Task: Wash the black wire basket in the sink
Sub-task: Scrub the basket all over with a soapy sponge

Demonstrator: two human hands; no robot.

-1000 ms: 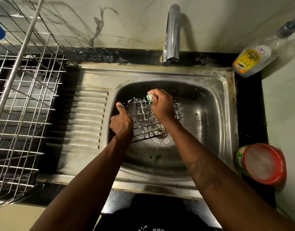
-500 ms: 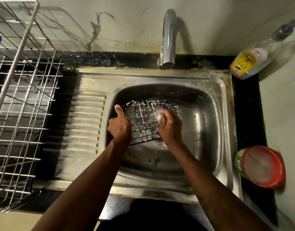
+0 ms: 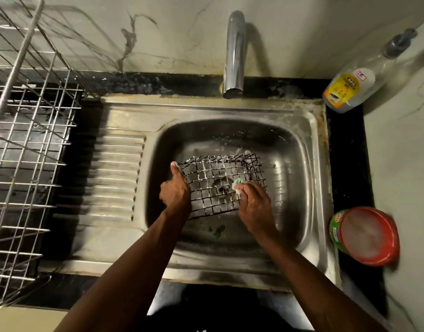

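In sink (image 3: 206,109): wire basket (image 3: 207,185), sponge (image 3: 238,187) | black counter (image 3: 347,164) | veined wall (image 3: 182,32)

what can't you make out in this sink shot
Head view only:
- left hand fingers: hidden under the black wire basket and behind the hand itself.
- scrubber: mostly covered by the right hand; shape unclear.
- bottle label: too small and blurred to read.
- dish rack: cut off by the left edge.
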